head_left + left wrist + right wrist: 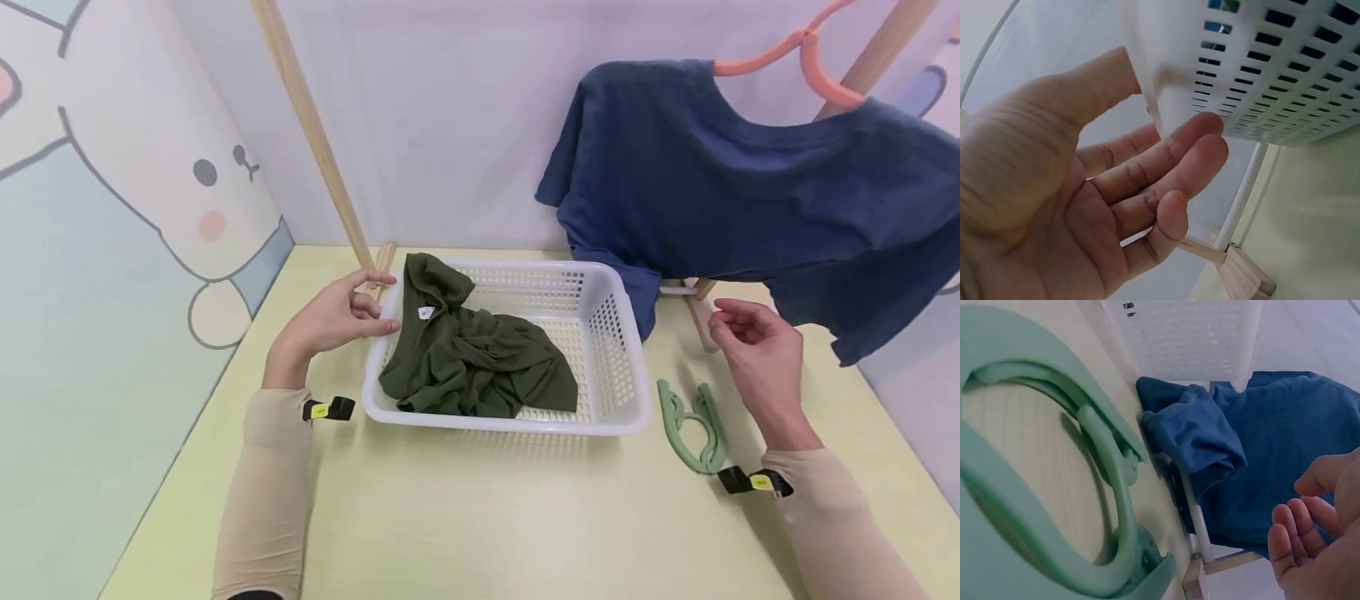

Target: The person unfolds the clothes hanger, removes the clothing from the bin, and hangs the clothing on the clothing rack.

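Got the bare left hand (pixel 330 317) up at the left rim of a white rectangular plastic basket (pixel 495 423), fingers loosely bent; honestly can't tell if pinching or just touching. Got the bare right hand (pixel 765 354) in midair near a navy-blue cloth T-shirt (pixel 697 192) on an orange plastic hanger (pixel 820 77), fingers loosely curled, pinching nothing. Also got 1 crumpled dark-green fabric garment (pixel 487 358) bunched in the left part of the basket, plus 1 folded pale-green plastic hanger (pixel 675 436) on the yellowish tabletop (pixel 487 508), just right of the basket.
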Demonstrator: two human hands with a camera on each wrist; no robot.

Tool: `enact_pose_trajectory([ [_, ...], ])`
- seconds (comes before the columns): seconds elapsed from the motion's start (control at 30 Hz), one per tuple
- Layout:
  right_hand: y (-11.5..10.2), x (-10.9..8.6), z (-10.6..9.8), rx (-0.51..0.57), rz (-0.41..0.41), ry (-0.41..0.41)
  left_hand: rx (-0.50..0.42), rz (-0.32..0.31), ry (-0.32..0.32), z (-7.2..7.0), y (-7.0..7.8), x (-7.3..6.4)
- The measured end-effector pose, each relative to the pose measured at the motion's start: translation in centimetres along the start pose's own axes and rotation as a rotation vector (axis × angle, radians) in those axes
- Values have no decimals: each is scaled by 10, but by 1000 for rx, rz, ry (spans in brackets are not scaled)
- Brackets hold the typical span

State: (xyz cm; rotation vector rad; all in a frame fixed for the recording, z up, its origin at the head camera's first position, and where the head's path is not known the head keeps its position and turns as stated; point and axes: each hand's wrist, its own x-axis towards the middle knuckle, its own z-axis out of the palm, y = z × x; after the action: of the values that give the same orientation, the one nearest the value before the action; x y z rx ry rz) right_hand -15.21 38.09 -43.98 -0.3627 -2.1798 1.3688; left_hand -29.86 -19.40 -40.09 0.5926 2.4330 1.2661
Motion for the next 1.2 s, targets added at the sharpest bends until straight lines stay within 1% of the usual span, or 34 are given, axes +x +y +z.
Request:
enact_pose_trajectory([
  [0.1,4,1,-2,-15,-31,-42,9,-1,-5,0,-1,1],
  [0.17,9,2,-4,-1,-43,-87,10,-4,-10,0,-2,1],
  [0.3,18,4,-6,40,-37,-214,-3,-8,-22,0,-3,-1],
  [0.4,24,5,-9,33,-34,-296,-4,-7,-30,1,-3,-1],
  [0.57,26,7,-16,-22,-65,-411,-6,-1,-35,1,-2,0],
  [0.7,29,9,-25,-120,-78,-546,-17,1,-35,2,1,1],
  [0.77,33,9,-28,-143,-79,-611,-23,2,-35,3,1,1],
  [0.87,41,10,-29,-124,-79,-693,-31,3,-40,2,2,1],
  [1.0,51,11,-33,-90,-75,-766,-32,8,-41,2,3,2],
  [1.2,54,15,-44,-57,-83,-885,-41,2,-41,2,3,1],
])
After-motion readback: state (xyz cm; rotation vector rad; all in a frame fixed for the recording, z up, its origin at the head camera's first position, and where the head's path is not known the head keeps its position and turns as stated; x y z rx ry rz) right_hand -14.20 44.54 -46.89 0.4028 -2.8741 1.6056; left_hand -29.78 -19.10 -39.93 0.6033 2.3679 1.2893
